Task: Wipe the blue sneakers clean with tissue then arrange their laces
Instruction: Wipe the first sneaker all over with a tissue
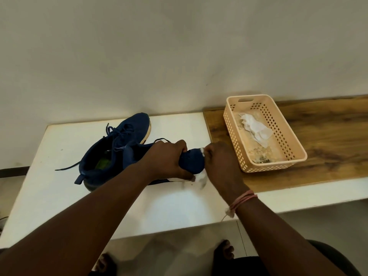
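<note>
Two blue sneakers lie on a white table (59, 196). The far sneaker (127, 132) rests on the table with its laces loose. The near sneaker (192, 161) is held up by my left hand (169, 160), whose fingers curl round its forepart. My right hand (221, 164) grips a white tissue (200, 179) and presses it against the toe and sole edge of that sneaker. The tissue is blurred and mostly hidden under my fingers.
A peach plastic basket (294, 156) sits on a wooden board (328, 132) to the right, with crumpled white tissue (255, 127) inside. A plain wall stands right behind the table. My bare feet show on the floor below the table's front edge.
</note>
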